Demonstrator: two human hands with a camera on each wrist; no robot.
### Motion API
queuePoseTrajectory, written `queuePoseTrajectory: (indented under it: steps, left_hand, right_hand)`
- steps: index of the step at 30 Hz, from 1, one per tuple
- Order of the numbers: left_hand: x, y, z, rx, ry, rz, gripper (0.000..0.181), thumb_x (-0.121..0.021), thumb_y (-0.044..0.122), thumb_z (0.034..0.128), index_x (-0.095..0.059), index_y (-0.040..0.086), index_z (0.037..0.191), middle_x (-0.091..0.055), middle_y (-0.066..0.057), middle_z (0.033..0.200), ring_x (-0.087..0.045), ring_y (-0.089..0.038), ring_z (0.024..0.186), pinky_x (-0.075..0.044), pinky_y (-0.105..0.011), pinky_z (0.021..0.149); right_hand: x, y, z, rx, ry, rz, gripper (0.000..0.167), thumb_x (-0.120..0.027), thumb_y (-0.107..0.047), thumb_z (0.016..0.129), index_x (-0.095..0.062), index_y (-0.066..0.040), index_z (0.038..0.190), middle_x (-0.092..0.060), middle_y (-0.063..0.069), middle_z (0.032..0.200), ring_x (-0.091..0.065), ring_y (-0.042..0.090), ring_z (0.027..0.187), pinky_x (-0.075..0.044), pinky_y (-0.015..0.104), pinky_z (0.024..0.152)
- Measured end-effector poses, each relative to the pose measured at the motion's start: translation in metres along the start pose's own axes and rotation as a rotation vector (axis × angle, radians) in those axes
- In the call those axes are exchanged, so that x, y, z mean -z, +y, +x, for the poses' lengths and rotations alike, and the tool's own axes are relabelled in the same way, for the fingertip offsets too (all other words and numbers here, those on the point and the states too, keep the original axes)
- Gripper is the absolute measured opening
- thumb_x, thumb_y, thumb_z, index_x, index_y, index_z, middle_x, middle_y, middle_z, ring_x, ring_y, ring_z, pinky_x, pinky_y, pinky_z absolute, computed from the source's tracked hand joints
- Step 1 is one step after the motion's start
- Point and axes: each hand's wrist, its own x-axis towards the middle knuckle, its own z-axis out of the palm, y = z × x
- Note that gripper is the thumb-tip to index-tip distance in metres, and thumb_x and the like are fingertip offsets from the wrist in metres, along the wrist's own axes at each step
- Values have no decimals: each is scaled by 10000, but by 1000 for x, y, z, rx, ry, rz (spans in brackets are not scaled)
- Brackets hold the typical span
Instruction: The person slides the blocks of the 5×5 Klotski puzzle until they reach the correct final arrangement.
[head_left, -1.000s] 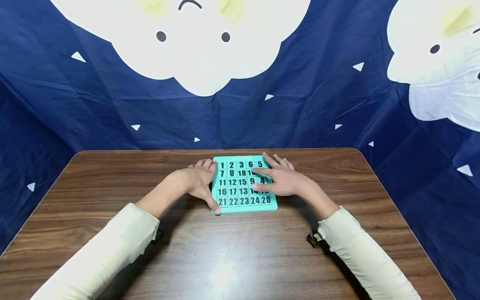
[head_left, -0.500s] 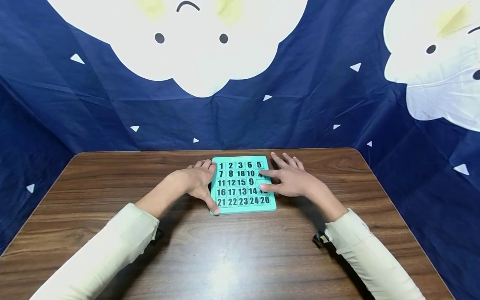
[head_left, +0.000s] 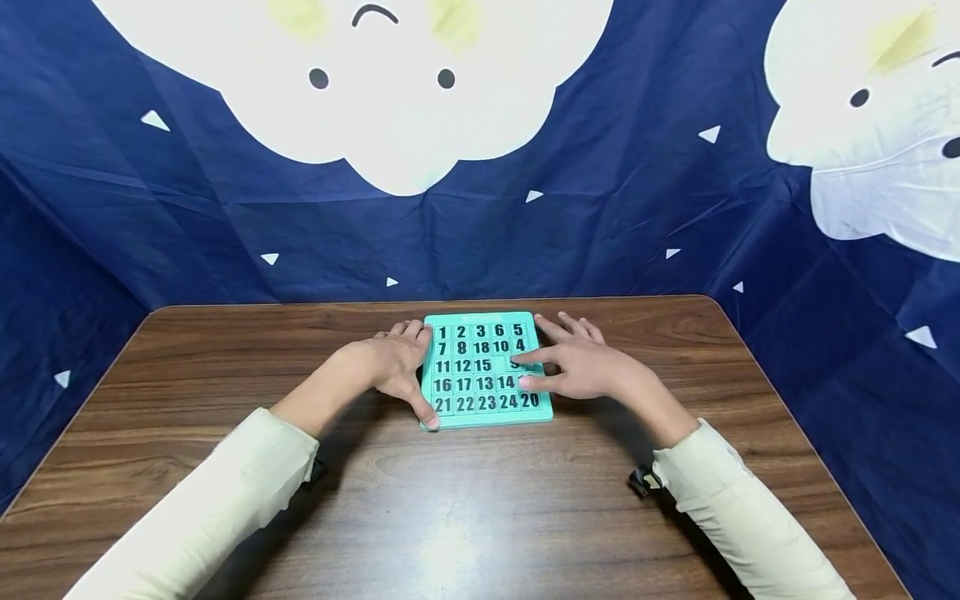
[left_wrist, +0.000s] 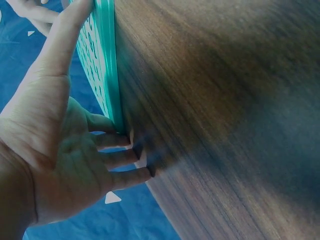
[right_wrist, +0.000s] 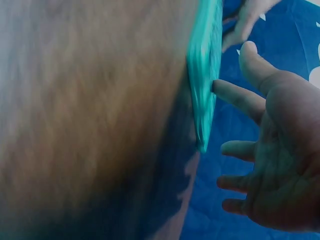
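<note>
Number board (head_left: 501, 365) laid near the far edge of a table (head_left: 360, 517)

Its left side is spanned by the left hand (head_left: 393, 358), fingers apart. At its right, a tile (head_left: 522, 368) is touched by the right hand (head_left: 591, 367), fingers also spread. Beyond, a blue backdrop (head_left: 622, 208) is seen.

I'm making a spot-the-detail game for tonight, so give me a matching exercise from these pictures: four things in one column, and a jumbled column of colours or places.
1. number board
2. left hand
3. right hand
4. backdrop

A. against the board's left edge
B. dark blue
C. turquoise
D. partly over the board's right side

Pairs: 1-C, 2-A, 3-D, 4-B
</note>
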Motion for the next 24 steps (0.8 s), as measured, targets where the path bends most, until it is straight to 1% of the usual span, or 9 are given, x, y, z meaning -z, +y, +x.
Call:
queuePoseTrajectory:
  steps: [2, 5, 8, 10, 12, 16, 18, 20, 24]
  left_hand:
    - [0, 0, 0, -2, 2, 3, 1715, -914, 894, 661, -32, -42, 1795, -38, -304, 1880, -66, -514, 1763, -174, -703, 1416]
    - [0, 0, 0, -1, 1, 10, 1715, -912, 897, 660, -35, -41, 1796, -37, -304, 1880, -66, -515, 1763, -177, -703, 1416]
    - [0, -1, 1, 2, 0, 12, 1717, -911, 899, 659, -35, -44, 1795, -35, -306, 1880, -66, -514, 1763, -178, -702, 1416]
    - [0, -1, 1, 2, 1, 9, 1718, -911, 899, 659, -32, -44, 1795, -31, -306, 1880, -64, -513, 1764, -177, -703, 1416]
    - [0, -1, 1, -2, 1, 5, 1716, -910, 898, 661, -29, -41, 1796, -27, -304, 1881, -60, -512, 1764, -176, -704, 1415]
    - [1, 1, 0, -5, -1, 2, 1712, -905, 901, 666, -23, -32, 1798, -23, -295, 1885, -57, -508, 1766, -176, -703, 1416]
    - [1, 1, 0, -2, -1, 6, 1713, -906, 900, 664, -26, -37, 1797, -29, -298, 1883, -63, -510, 1765, -180, -701, 1416]
    - [0, 1, 0, 4, -1, 6, 1714, -909, 896, 665, -27, -43, 1795, -31, -299, 1882, -65, -510, 1765, -182, -698, 1417]
    - [0, 0, 0, 3, 1, 0, 1714, -909, 900, 663, -32, -41, 1796, -30, -296, 1884, -65, -505, 1767, -179, -692, 1420]
  right_hand:
    - [4, 4, -2, -14, 20, 2, 522, -629, -675, 1091, -698, -431, 1547, -108, 159, 1913, 4, 526, 1766, 12, 806, 1375]
    - [6, 6, 1, -2, 53, 15, 503, -650, -657, 1087, -747, -389, 1502, -136, 166, 1907, -25, 532, 1764, -8, 812, 1373]
    - [3, 2, 11, 22, 63, 34, 563, -633, -668, 1092, -687, -379, 1572, -106, 163, 1912, -37, 532, 1763, -26, 807, 1378]
    - [0, -1, 18, 27, 43, 26, 621, -600, -691, 1099, -607, -391, 1642, -71, 157, 1918, -28, 529, 1764, -29, 800, 1382]
    - [0, -3, 21, 27, 17, 16, 651, -577, -708, 1101, -560, -400, 1674, -62, 150, 1920, -20, 521, 1767, -33, 796, 1386]
    - [3, -5, 17, 39, -39, 29, 609, -584, -713, 1096, -628, -406, 1620, -79, 116, 1923, 1, 495, 1774, -15, 797, 1385]
    - [5, -4, 14, 55, -48, 49, 574, -597, -701, 1096, -679, -395, 1575, -87, 115, 1923, 7, 495, 1775, -2, 799, 1383]
    - [7, -2, 13, 55, -22, 62, 557, -608, -689, 1096, -716, -373, 1542, -108, 131, 1918, -12, 509, 1771, -10, 808, 1378]
    - [7, 3, 15, -5, 62, 53, 551, -628, -673, 1090, -752, -332, 1505, -156, 164, 1906, -65, 538, 1760, -55, 814, 1372]
